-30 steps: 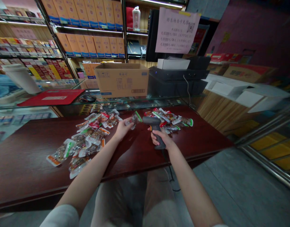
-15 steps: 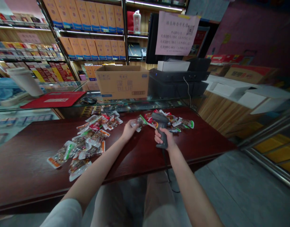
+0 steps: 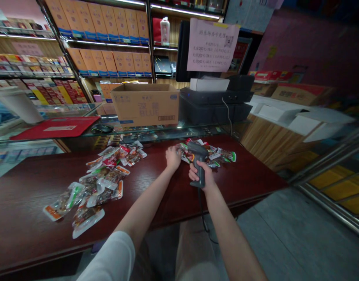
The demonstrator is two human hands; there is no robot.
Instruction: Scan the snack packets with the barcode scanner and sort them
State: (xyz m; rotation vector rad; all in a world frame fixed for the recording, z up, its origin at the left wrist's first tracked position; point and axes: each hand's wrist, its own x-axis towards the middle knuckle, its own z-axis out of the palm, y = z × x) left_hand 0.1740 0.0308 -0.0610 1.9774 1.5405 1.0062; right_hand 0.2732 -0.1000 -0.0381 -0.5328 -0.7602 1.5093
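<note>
My right hand [image 3: 203,175] is wrapped round the grip of a dark grey barcode scanner [image 3: 198,151], its head pointing forward and left above the table. A cable runs down from the grip. My left hand [image 3: 173,157] is at the near left edge of the right-hand pile of snack packets [image 3: 221,154], fingers curled at a clear snack packet [image 3: 184,150]. Its fingertips are partly hidden, and the scanner covers part of that pile. A larger heap of clear vacuum-packed snack packets [image 3: 101,176], with orange, green and red ends, lies left of my left forearm.
Behind the dark red table [image 3: 150,191] is a glass counter with an open cardboard box [image 3: 145,107], a mouse [image 3: 102,128], a red mat [image 3: 58,128] and a white cup [image 3: 20,104]. Black machines [image 3: 216,109] stand right of the box. A metal rail [image 3: 328,199] is at far right.
My left hand has moved right and slightly forward with a snack packet, from in front of the scanner to the right-hand pile. The scanner stays in my right hand, and the view has shifted slightly.
</note>
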